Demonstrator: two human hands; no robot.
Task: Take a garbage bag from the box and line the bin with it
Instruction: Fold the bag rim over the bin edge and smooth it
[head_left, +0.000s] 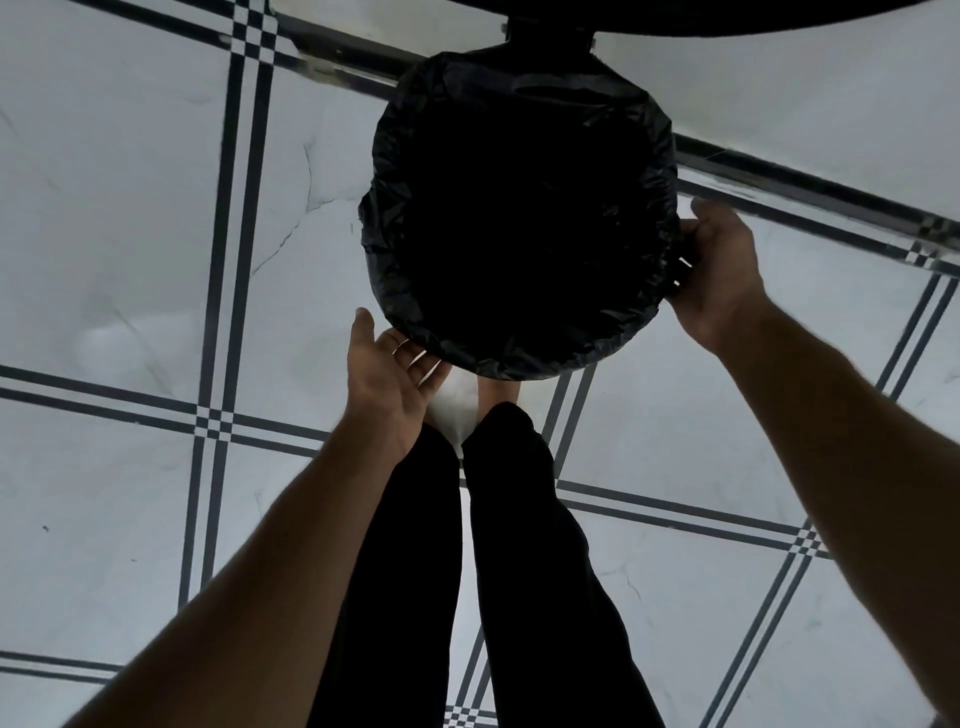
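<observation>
Open tiled floor (130, 249) lies left and right of the lined bin (519, 208); legs (467, 545) crowd its near side.

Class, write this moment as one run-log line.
stage: bag folded over rim | garbage bag: lining bin | left hand: open near rim | right hand: gripping bag edge

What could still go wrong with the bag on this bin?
1. Only the right hand touches the bag; the left hand is open beside the near rim. Pulling from one side could slip the folded edge off the other.
2. The plastic is bunched and wrinkled around the bin, so it may tear if tugged hard.
</observation>
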